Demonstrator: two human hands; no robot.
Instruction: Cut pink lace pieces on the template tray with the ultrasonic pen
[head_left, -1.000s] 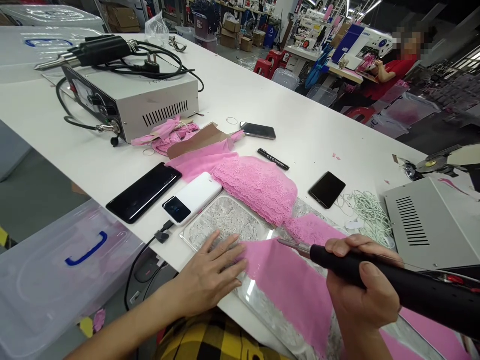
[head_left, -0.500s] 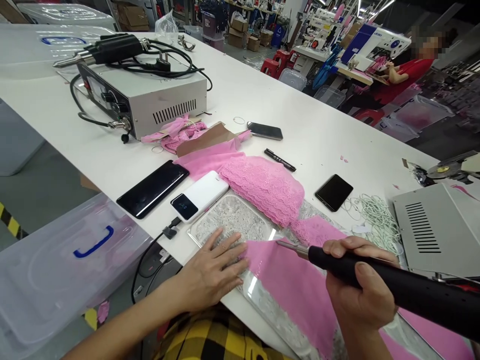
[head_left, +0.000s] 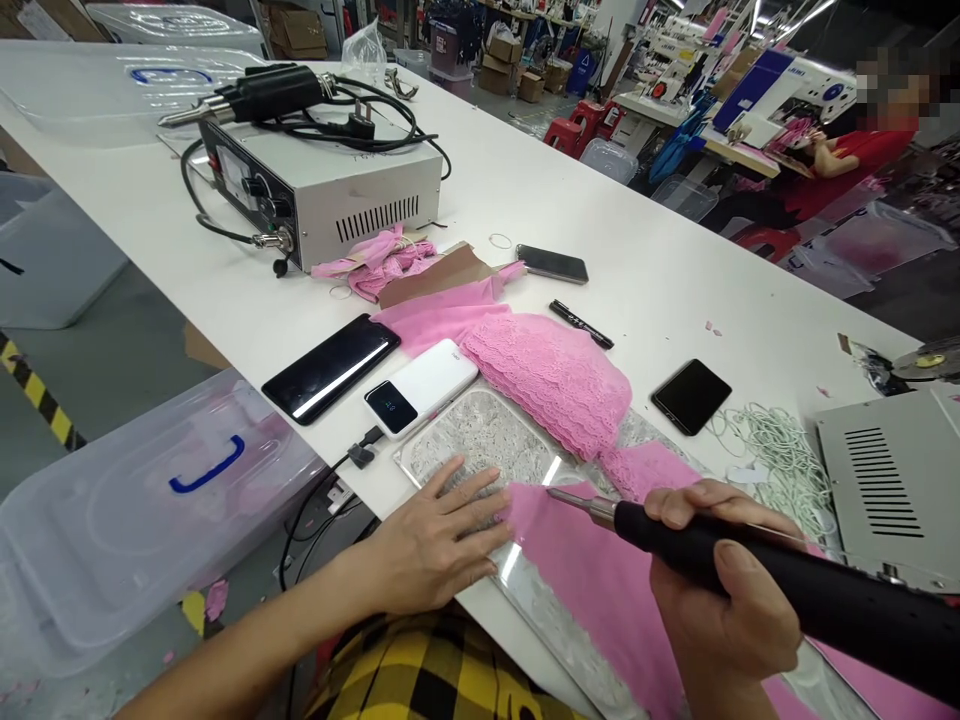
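Observation:
My right hand [head_left: 731, 580] is wrapped around a black handpiece [head_left: 810, 590] with a tapered metal tip. The tip touches, or lies just above, the upper edge of a pink fabric piece [head_left: 592, 560]. Flat on a clear-covered, speckled board [head_left: 487, 440], my left hand [head_left: 442, 535] spreads its fingers, the fingertips at the fabric's left corner. A stack of pink lace-patterned fabric [head_left: 547, 375] lies just beyond the board, and one end of pink lace [head_left: 649, 468] reaches close to the tool.
A white power bank [head_left: 435, 380] with a cable and a black phone [head_left: 330, 370] lie left. Behind stands a grey control box [head_left: 367, 200] carrying another handpiece [head_left: 262, 97]. On the right are a phone [head_left: 690, 397], pale cords [head_left: 780, 465] and a vented box [head_left: 892, 480]. Another person sits far off.
The view has swung slightly left. The metal tip has moved left along the fabric edge, closer to my left hand. My left hand stays flat in about the same place.

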